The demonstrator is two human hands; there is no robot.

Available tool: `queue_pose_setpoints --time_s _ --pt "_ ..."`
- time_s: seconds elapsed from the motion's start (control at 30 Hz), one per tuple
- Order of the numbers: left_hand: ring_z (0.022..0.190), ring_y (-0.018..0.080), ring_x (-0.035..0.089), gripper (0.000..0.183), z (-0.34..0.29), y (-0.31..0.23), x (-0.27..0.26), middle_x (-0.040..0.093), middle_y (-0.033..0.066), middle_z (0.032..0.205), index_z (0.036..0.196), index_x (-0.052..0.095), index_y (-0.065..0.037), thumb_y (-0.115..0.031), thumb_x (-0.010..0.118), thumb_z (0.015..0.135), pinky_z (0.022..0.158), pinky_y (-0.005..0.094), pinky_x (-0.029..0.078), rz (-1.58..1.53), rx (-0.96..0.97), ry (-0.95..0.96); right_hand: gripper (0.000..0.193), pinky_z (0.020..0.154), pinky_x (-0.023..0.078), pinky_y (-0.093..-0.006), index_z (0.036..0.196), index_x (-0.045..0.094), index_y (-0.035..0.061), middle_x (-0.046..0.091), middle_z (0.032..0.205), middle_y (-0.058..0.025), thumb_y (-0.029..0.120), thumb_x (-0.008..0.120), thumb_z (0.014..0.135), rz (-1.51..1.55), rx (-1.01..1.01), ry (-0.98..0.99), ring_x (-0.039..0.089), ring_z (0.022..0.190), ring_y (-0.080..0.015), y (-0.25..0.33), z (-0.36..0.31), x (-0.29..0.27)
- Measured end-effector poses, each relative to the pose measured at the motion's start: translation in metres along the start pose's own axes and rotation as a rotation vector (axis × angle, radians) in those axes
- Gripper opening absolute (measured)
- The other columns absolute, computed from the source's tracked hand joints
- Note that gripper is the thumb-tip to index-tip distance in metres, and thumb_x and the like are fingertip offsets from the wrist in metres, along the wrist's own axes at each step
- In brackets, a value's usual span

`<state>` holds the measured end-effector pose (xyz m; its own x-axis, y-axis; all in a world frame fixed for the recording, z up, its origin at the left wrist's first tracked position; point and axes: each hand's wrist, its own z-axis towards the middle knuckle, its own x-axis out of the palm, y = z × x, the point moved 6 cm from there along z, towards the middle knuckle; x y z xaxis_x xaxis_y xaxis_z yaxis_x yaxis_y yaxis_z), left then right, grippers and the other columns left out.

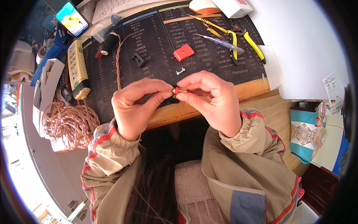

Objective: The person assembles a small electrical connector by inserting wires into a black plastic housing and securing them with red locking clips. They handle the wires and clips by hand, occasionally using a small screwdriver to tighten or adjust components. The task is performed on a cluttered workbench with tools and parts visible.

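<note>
My left hand (136, 106) and my right hand (210, 99) meet above the near edge of a black desk mat (156, 37). Between their pinched fingertips sits a small red and brass connector part (176, 90), held from both sides. A thin brass pin sticks out of it toward my right thumb. On the mat just beyond the hands lie a red plastic cover (183, 52), a small white plug piece (180, 70) and a small black clip (138, 59).
Yellow-handled pliers (246, 41) and screwdrivers (220, 42) lie at the mat's far right. A yellow power strip (77, 67) and a coil of copper-coloured cable (69, 123) are at the left. A phone (72, 18), a keyboard (115, 6) and a black tape roll (109, 43) sit at the back.
</note>
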<state>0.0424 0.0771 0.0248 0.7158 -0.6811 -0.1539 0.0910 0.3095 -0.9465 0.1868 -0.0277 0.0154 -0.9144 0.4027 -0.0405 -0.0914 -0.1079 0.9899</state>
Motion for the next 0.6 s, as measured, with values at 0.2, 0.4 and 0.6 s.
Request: queue_pose_setpoints --time_s 0.2,0.4,0.6 --pt "0.089 0.0183 0.073 0.012 -0.001 0.000 0.001 0.077 0.0132 0.097 0.095 0.076 0.005 0.011 0.076 0.085 0.081 0.0291 0.058 -0.013 0.002 0.000 0.011 0.076 0.061 -0.0252 0.102 0.069 -0.0010 0.077 0.093 -0.0063 -0.001 0.075 0.093 -0.060 0.009 0.046 0.074 0.086 -0.0099 0.000 0.000 0.000" --pt "0.091 0.0172 0.072 0.013 -0.002 0.005 0.000 0.077 0.0125 0.100 0.098 0.075 0.006 0.012 0.076 0.086 0.082 0.0288 0.058 -0.103 -0.037 -0.035 0.006 0.076 0.060 -0.0236 0.102 0.067 -0.0026 0.075 0.094 -0.0049 0.000 0.070 0.097 0.094 0.034 0.038 0.073 0.086 -0.0089 -0.004 0.000 0.001" --pt "0.094 0.0179 0.072 0.015 -0.003 0.009 -0.001 0.076 0.0137 0.102 0.100 0.074 0.006 0.012 0.076 0.086 0.085 0.0298 0.059 -0.181 -0.057 -0.029 0.008 0.082 0.059 -0.0253 0.108 0.063 -0.0032 0.074 0.103 -0.0093 0.000 0.065 0.101 0.172 0.084 0.092 0.073 0.093 -0.0128 -0.003 -0.002 0.001"
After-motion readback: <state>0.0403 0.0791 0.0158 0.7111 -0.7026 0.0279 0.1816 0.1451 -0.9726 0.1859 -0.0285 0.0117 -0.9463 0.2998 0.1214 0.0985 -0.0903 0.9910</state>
